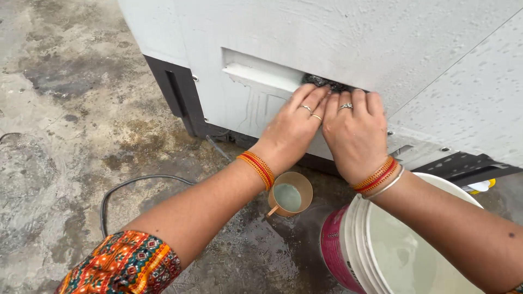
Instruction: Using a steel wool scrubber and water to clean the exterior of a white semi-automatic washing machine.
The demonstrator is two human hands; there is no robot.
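- A white plastic bucket (400,247) stands near right, round, with a pink label band around its side.
- A small yellow-and-white container (480,187) lies far right, mostly hidden under the white appliance.

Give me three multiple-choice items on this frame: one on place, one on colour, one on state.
1. Where is the dark steel-wool scrubber?
A. in the recessed slot of the white appliance panel, under the fingertips of both hands
B. in the bucket
C. on the floor

2. What colour is the small plastic mug on the wet concrete floor?
A. blue
B. tan-brown
C. black

3. What state is the white bucket with a pink label in?
A. lidded
B. tipped over
C. upright, open, holding cloudy liquid

Answers: 1 A, the left hand and right hand press the scrubber into the slot. 2 B, its rim and handle are tan-brown. 3 C, pale liquid shows inside the open top.
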